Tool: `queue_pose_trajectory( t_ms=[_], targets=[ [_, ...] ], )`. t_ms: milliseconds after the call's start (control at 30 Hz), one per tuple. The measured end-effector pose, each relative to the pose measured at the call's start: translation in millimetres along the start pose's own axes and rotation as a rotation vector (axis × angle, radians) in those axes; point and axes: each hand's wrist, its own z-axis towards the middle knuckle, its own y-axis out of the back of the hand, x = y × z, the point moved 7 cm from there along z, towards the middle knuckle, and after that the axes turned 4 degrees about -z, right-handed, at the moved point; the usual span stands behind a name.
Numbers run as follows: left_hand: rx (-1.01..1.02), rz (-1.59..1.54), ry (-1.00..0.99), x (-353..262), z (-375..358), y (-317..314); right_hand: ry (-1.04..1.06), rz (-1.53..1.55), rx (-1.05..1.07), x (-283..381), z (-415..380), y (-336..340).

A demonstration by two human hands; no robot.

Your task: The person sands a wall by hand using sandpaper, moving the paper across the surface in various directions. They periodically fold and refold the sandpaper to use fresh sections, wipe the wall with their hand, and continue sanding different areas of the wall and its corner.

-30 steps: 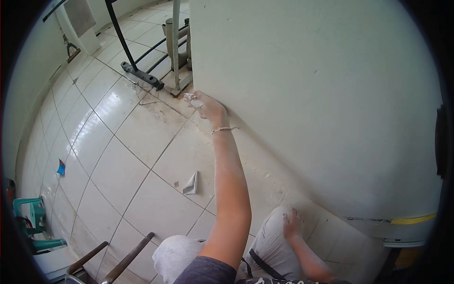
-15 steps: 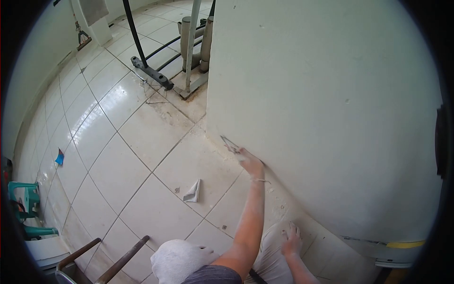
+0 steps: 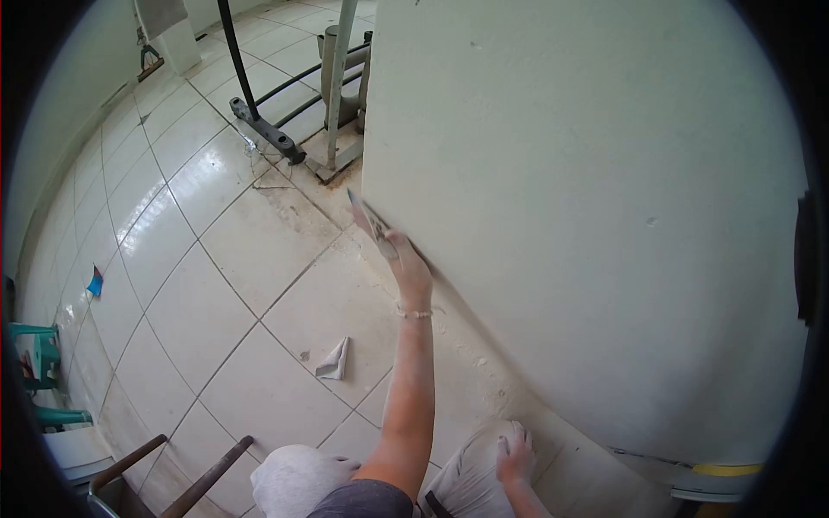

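Observation:
My left hand (image 3: 408, 266) is stretched forward at the foot of the pale wall (image 3: 553, 190), near its corner. Its fingers are closed around a thin folded piece of sandpaper (image 3: 377, 226) with a bluish tip, held along the wall's lower edge. White dust coats the hand and forearm, and a bracelet circles the wrist. Resting on my light trousers (image 3: 471, 475) at the knee is my right hand (image 3: 515, 456), fingers apart and nothing in it. A folded grey-white scrap (image 3: 333, 359) lies on the tiled floor (image 3: 250, 371) left of my left forearm.
Beyond the wall corner stand a black-legged frame (image 3: 268, 129) and grey pipes (image 3: 341, 95). A blue scrap (image 3: 95, 281) lies on the tiles at left, near a green plastic stool (image 3: 45, 358). Brown metal bars (image 3: 211, 479) rise at lower left. Pale crumbs dot the wall base.
My left hand has slid forward and left along the wall base with the sandpaper, reaching close to the corner. The whole view has shifted slightly; my right hand stays on the knee.

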Motion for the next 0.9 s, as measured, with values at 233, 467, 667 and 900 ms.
queue_pose_trajectory(
  t_ms=[233, 467, 667, 900],
  targets=[
    [0.002, -0.085, 0.298, 103.9, 18.4, 66.7, -0.002, -0.050, 0.011, 9.1, -0.1, -4.1],
    [-0.313, 0.110, 0.457, 161.5, 6.7, 99.2, 0.008, -0.064, -0.041, 0.9, -1.9, -11.2],
    [-0.106, -0.025, 0.112, 118.5, 35.2, 67.7, 0.007, -0.058, -0.030, 0.5, 8.0, -10.8],
    [-0.267, 0.030, 0.435, 158.6, 40.9, 135.9, 0.027, -0.005, -0.014, -2.5, -2.1, -11.8]
  ],
)
